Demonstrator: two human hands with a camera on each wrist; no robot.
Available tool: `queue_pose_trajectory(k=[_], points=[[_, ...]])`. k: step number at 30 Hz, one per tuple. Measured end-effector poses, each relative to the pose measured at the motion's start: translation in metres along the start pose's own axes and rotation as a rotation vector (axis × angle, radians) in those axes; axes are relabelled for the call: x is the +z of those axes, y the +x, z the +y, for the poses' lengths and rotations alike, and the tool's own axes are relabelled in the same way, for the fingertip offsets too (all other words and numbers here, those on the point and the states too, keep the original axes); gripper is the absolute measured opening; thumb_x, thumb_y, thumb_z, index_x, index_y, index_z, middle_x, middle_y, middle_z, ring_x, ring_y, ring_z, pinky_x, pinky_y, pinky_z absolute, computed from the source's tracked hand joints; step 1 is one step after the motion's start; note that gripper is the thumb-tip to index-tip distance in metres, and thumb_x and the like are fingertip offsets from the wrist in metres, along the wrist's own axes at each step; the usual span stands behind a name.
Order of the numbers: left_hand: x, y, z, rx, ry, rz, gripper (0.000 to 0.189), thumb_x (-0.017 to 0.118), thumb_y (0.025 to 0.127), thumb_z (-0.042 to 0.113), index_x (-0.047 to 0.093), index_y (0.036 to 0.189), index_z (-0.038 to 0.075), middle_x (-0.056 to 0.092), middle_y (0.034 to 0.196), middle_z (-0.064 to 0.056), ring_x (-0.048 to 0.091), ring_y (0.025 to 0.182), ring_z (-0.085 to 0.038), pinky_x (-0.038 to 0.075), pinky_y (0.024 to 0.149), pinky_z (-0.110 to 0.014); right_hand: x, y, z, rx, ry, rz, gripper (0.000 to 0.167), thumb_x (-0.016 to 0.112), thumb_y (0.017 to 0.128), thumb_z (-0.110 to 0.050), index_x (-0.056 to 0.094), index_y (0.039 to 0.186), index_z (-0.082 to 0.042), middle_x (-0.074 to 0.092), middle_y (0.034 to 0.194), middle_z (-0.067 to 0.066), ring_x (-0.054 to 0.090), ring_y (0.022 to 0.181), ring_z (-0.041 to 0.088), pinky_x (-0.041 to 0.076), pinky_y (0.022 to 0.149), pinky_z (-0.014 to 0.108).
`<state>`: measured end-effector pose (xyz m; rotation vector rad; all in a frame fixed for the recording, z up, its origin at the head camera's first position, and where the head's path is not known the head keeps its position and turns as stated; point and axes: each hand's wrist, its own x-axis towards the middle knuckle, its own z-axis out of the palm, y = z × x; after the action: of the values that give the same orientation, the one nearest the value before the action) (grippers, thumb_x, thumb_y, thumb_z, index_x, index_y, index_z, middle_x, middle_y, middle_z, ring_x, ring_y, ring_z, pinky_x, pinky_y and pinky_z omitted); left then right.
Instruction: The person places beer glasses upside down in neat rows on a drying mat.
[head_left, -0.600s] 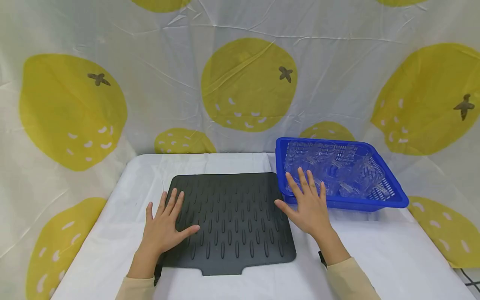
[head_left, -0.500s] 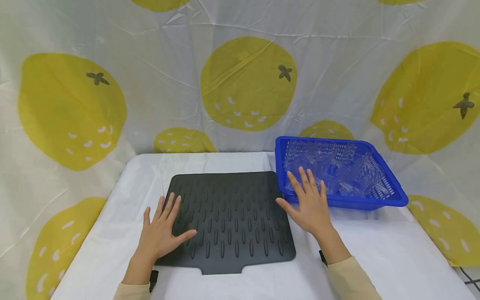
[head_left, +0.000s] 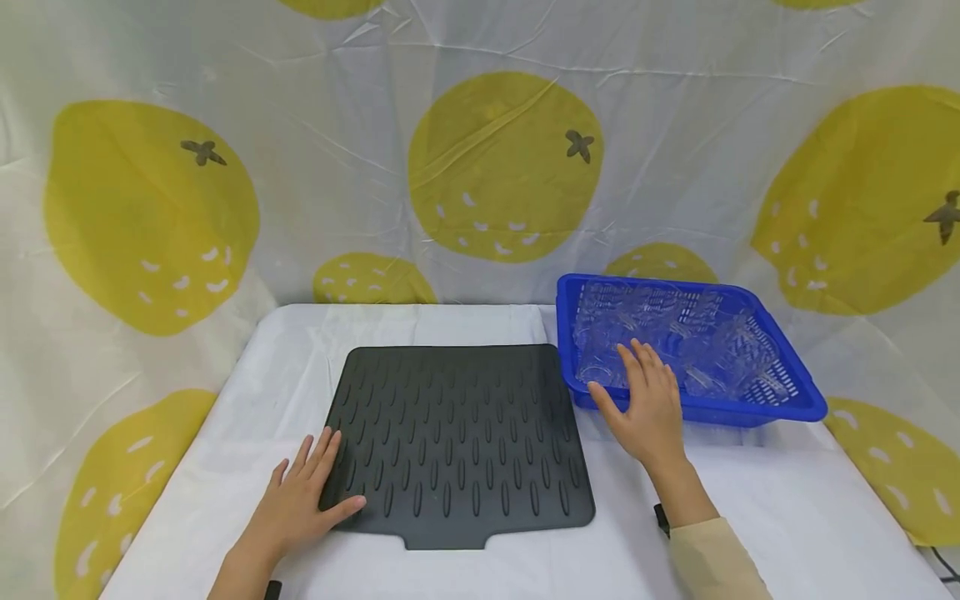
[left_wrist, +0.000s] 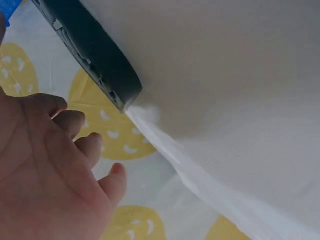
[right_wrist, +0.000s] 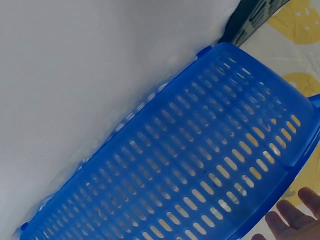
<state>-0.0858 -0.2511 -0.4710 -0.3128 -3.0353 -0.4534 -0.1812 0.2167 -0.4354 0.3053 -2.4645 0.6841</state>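
A dark grey ridged mat (head_left: pixel 457 433) with a tab on its near edge lies on the white-covered table. My left hand (head_left: pixel 296 500), fingers spread and holding nothing, is over the mat's left edge in the head view. In the left wrist view the left palm (left_wrist: pixel 50 165) shows, with the mat's edge (left_wrist: pixel 95 55) beyond the fingers. At the back right stands a blue plastic basket (head_left: pixel 720 408) holding several clear glass-like cups (head_left: pixel 637 321). My right hand (head_left: pixel 651 408) reaches over the basket's near rim, fingers extended and slightly bent. The right wrist view shows the basket's slotted side (right_wrist: pixel 175 160) and a few fingertips (right_wrist: pixel 290 217).
The white tablecloth (head_left: pixel 435 321) covers the table around the mat and basket. Behind it hangs a white curtain (head_left: pixel 322 150) printed with yellow lemons. The basket's left side is close to the mat's far right corner. A dark cable (head_left: pixel 943 562) runs at the lower right.
My left hand has moved left and toward me, off most of the mat. My right hand has shifted right, its fingers closer together over the basket rim. Mat and basket stay in place.
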Motion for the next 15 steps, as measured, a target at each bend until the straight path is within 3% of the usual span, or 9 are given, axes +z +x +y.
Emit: queue_pose_trajectory(k=[3, 8, 11, 15], points=[[0.005, -0.002, -0.002, -0.010, 0.006, -0.026, 0.097, 0.063, 0.083, 0.064, 0.031, 0.151, 0.002, 0.032, 0.154, -0.020, 0.027, 0.140, -0.044, 0.022, 0.103, -0.067, 0.000, 0.001, 0.004, 0.023, 0.019, 0.034, 0.069, 0.058, 0.093, -0.047, 0.046, 0.140, 0.002, 0.040, 0.147, 0.024, 0.031, 0.137, 0.043, 0.019, 0.108, 0.066], [0.009, -0.002, 0.002, -0.098, -0.006, -0.176, 0.104, 0.059, 0.083, 0.068, 0.028, 0.151, -0.003, 0.026, 0.155, -0.023, 0.025, 0.140, -0.047, 0.020, 0.103, -0.071, -0.001, 0.003, 0.012, 0.053, 0.040, 0.146, 0.061, 0.062, 0.091, -0.038, 0.053, 0.132, 0.006, 0.051, 0.131, 0.029, 0.042, 0.124, 0.049, 0.029, 0.102, 0.064], [0.010, -0.002, 0.004, -0.136, -0.028, -0.225, 0.107, 0.058, 0.082, 0.070, 0.025, 0.151, -0.005, 0.021, 0.157, -0.025, 0.023, 0.140, -0.048, 0.017, 0.103, -0.072, -0.005, 0.005, 0.015, 0.085, 0.037, 0.197, 0.054, 0.065, 0.088, -0.029, 0.055, 0.125, 0.009, 0.054, 0.119, 0.032, 0.046, 0.113, 0.051, 0.034, 0.094, 0.062], [0.011, -0.001, 0.003, -0.145, -0.045, -0.241, 0.108, 0.059, 0.082, 0.069, 0.024, 0.151, -0.006, 0.019, 0.157, -0.026, 0.021, 0.141, -0.047, 0.017, 0.104, -0.071, -0.010, 0.008, 0.018, 0.187, 0.041, 0.166, 0.045, 0.063, 0.090, -0.021, 0.056, 0.119, 0.012, 0.055, 0.113, 0.031, 0.047, 0.108, 0.049, 0.037, 0.090, 0.059]])
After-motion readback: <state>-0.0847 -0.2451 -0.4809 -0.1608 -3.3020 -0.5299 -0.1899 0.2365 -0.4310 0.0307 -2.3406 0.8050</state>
